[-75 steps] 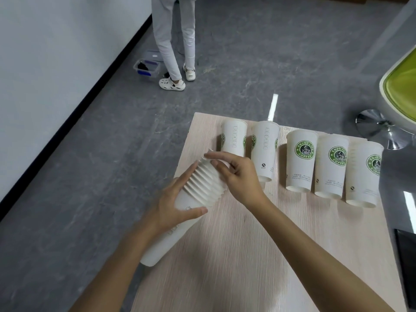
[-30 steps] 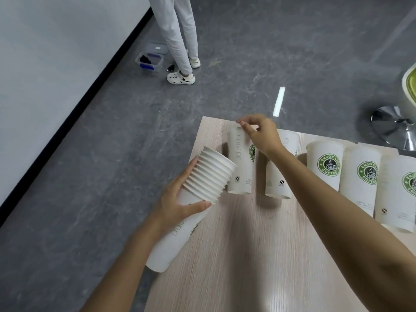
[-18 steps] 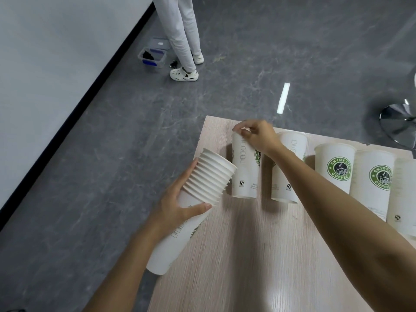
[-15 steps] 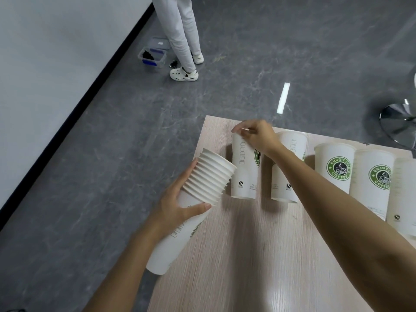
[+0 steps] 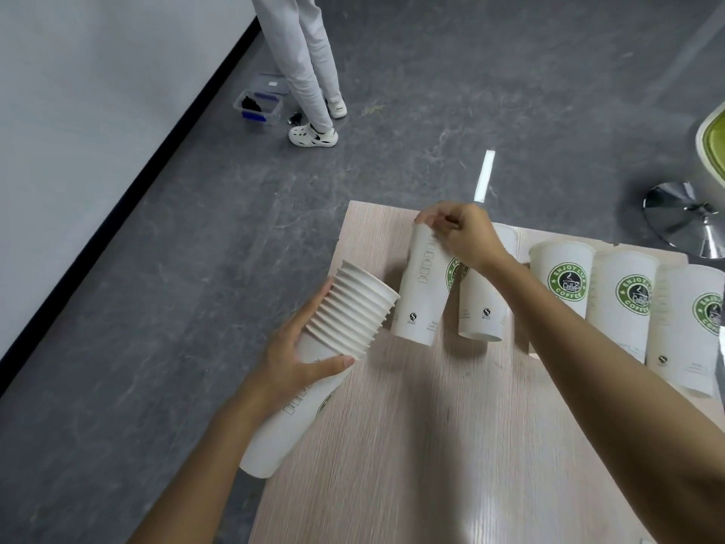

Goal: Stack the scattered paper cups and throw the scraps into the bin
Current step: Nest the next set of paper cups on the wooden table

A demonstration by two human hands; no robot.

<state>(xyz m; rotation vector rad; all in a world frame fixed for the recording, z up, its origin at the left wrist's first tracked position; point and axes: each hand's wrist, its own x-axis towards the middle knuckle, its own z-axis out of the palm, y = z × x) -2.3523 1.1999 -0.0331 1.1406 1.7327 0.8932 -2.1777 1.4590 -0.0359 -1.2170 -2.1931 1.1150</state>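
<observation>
Fingers (image 5: 427, 218) of the right hand (image 5: 465, 239) are curled and pinch the narrow end of one paper cup (image 5: 421, 292), at about 11 o'clock on the bench (image 5: 431, 445). This cup has its narrow end to 12 o'clock and its wide mouth to 6 o'clock, and it leans a little compared with its neighbours. Whether its mouth touches the bench I cannot tell.

Fingers of the left hand (image 5: 302, 359) are wrapped around the stack of cups (image 5: 353, 312), with the thumb across the side that faces the camera. It is held tilted at the 9 o'clock edge of the bench. Its open mouths point to 1 o'clock, near the pinched cup but apart from it, and its closed end hangs past the bench edge toward 7 o'clock, over the floor (image 5: 157, 308).

At 3 o'clock from the pinched cup, four more cups are in a row along the far side of the bench: the second cup (image 5: 480, 308), partly hidden by the right forearm, then the third cup (image 5: 565, 276), the fourth cup (image 5: 623, 304) and the fifth cup (image 5: 690, 335) with green coffee logos.

On the grey floor at 11 o'clock stands another person (image 5: 306, 60) in light trousers and white shoes, just beside a clear plastic box (image 5: 259, 108). At 2 o'clock is the metal chair base (image 5: 682, 217).
</observation>
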